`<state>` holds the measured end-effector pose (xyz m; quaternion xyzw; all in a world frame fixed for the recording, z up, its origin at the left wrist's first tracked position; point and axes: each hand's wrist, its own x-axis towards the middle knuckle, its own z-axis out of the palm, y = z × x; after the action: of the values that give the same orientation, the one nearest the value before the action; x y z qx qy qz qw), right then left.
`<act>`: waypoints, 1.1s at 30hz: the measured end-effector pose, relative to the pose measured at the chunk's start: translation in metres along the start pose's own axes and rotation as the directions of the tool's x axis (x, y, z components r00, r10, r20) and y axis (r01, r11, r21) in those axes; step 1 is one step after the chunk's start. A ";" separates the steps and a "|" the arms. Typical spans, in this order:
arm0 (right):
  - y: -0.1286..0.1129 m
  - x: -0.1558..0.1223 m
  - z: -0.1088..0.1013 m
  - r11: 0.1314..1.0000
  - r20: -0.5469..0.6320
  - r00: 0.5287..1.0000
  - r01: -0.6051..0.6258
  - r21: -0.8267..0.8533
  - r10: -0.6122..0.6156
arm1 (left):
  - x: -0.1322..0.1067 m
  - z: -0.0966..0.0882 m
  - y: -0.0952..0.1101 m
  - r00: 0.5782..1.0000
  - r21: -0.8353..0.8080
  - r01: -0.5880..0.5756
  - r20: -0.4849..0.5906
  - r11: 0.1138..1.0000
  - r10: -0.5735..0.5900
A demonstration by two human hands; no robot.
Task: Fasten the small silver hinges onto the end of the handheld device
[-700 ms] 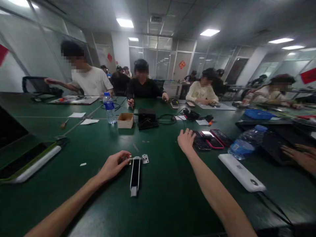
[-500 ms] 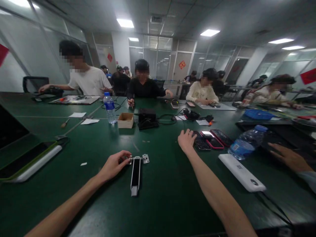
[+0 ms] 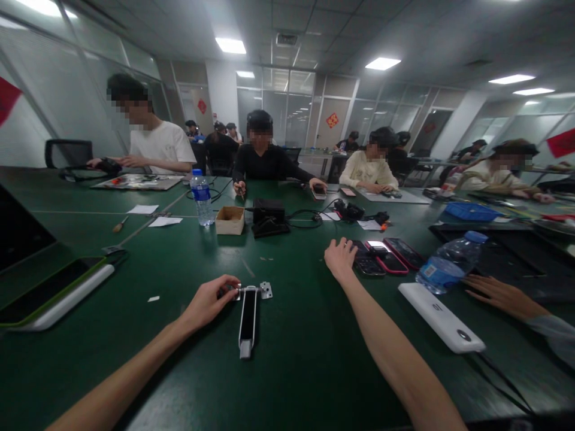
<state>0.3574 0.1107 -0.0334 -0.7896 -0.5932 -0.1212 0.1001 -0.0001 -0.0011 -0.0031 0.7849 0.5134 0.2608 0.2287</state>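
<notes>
On the green table point(image 3: 296, 335) lies a narrow black holder point(image 3: 247, 321) with a metal cross-bracket at its far end. My left hand point(image 3: 210, 299) pinches the left end of that bracket, fingers closed on it. My right hand point(image 3: 340, 258) is stretched forward, fingers extended, resting at the near edge of a row of three mobile phones point(image 3: 386, 257), touching the leftmost black one. Whether it grips that phone is hidden.
A white power bank point(image 3: 442, 317) and a lying water bottle point(image 3: 449, 261) are on the right, with another person's hand point(image 3: 498, 295) beside them. An upright bottle point(image 3: 202, 197), cardboard box point(image 3: 230, 220) and black device point(image 3: 268, 218) stand farther away. A green-edged tablet point(image 3: 54, 293) lies left. Several people sit across the table.
The other person's hand on the right has slid leftward toward the water bottle. My own hands have stayed in place; the view shifted slightly.
</notes>
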 end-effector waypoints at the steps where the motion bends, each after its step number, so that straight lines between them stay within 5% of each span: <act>1: 0.000 0.000 0.001 1.000 -0.017 1.000 0.012 -0.002 -0.012 | 0.000 0.000 0.000 1.000 -0.003 -0.001 0.002 1.000 0.001; 9: -0.015 -0.012 -0.011 0.959 -0.210 0.941 0.281 0.037 -0.267 | 0.001 0.001 -0.003 1.000 -0.008 -0.029 -0.013 1.000 0.029; 16: -0.066 -0.067 -0.034 0.695 -0.290 0.760 0.649 0.309 -0.581 | -0.004 0.006 -0.005 0.998 -0.017 -0.043 -0.043 0.999 0.043; 22: -0.093 -0.119 -0.052 0.496 -0.193 0.709 0.635 0.592 -0.678 | -0.005 0.009 -0.010 0.995 -0.045 -0.073 -0.065 0.996 0.070; 33: -0.096 -0.125 -0.055 0.498 -0.075 0.715 0.554 0.667 -0.695 | -0.007 0.009 -0.009 0.991 -0.044 -0.115 -0.073 0.992 0.111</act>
<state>0.2276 0.0069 -0.0186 -0.4410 -0.8487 0.1446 0.2538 -0.0032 -0.0051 -0.0169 0.7973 0.4694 0.3132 0.2141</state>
